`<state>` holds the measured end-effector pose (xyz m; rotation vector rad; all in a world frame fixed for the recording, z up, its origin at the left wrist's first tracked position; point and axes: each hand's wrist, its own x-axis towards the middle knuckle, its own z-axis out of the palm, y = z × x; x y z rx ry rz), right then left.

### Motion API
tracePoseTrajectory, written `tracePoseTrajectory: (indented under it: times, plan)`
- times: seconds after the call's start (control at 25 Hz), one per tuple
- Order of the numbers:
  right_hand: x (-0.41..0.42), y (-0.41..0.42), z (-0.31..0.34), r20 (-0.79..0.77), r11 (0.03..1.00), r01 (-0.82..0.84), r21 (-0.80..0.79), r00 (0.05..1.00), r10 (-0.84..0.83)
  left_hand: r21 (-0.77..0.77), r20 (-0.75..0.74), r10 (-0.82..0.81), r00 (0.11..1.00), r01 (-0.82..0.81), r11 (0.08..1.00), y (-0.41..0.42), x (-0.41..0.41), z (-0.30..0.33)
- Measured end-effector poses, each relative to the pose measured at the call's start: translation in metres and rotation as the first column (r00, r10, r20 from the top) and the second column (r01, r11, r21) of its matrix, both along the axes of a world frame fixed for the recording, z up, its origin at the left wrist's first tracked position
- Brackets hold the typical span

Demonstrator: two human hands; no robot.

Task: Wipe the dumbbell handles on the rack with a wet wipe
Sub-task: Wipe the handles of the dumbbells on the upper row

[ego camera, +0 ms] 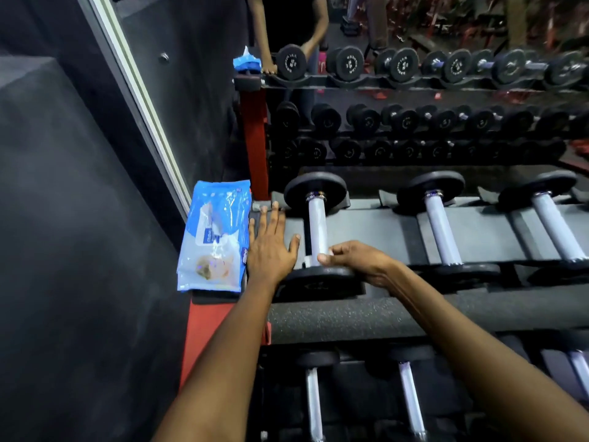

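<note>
Dumbbells are lying in a row across the top shelf of the rack (376,218), their pale handles pointing away from its near edge toward the mirror behind. The leftmost dumbbell (317,231) is sitting near the shelf's left end, and the right hand (357,261) is curling over the near end of its handle, fingers and thumb pinching a small white wet wipe (331,254) against the metal just above the near weight plate. The left hand (271,247) is resting flat and spread wide on the shelf just left of that handle, fingers straight and holding nothing. A blue pack of wipes (215,236) is lying at the shelf's left edge, just beside the left hand. Two more dumbbells (441,224) are sitting further right on the same shelf, well apart from both hands. The mirror (414,90) is showing the rack's reflection.
</note>
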<state>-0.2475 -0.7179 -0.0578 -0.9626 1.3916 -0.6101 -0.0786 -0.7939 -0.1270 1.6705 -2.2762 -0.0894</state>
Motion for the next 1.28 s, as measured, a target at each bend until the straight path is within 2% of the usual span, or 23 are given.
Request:
tracePoseTrajectory:
  times: [0.16,0.28,0.4,0.48,0.68,0.8,0.96,1.08,1.28]
  plan:
    - [0.002,0.007,0.006,-0.252,0.979,0.161,-0.124,0.949,-0.188,0.062,0.033,-0.015,0.999,0.013,0.998,0.001,0.001,0.003]
    - [-0.001,0.018,0.012,-0.212,0.936,0.288,-0.204,0.920,-0.330,0.221,0.026,0.012,1.000,-0.018,0.975,0.003,-0.003,0.017]
    - [-0.013,0.028,0.025,-0.125,0.884,0.401,-0.241,0.890,-0.438,0.351,-0.249,0.153,0.956,-0.058,0.934,0.010,-0.014,0.055]
    - [-0.026,0.036,0.037,-0.122,0.847,0.430,-0.312,0.866,-0.485,0.313,-0.409,0.201,0.890,-0.070,0.947,0.020,-0.032,0.080]
    - [-0.074,0.057,0.059,-0.141,0.759,0.474,-0.447,0.800,-0.583,0.047,-0.505,-0.030,0.862,0.062,0.997,0.063,-0.109,0.105]
    - [-0.115,0.067,0.059,-0.149,0.716,0.517,-0.469,0.753,-0.641,0.076,-0.422,-0.086,0.903,0.130,0.989,0.075,-0.151,0.089]
    - [-0.169,0.071,0.047,-0.134,0.701,0.554,-0.449,0.734,-0.666,0.166,-0.273,-0.006,0.962,0.053,0.985,0.071,-0.181,0.058]
    - [-0.214,0.066,0.029,-0.106,0.708,0.582,-0.399,0.738,-0.667,0.126,-0.171,0.001,0.985,0.020,0.992,0.062,-0.202,0.042]
    - [-0.250,0.051,-0.004,-0.143,0.880,0.409,-0.241,0.882,-0.449,0.084,0.018,0.042,0.999,-0.044,0.996,0.054,-0.214,0.016]
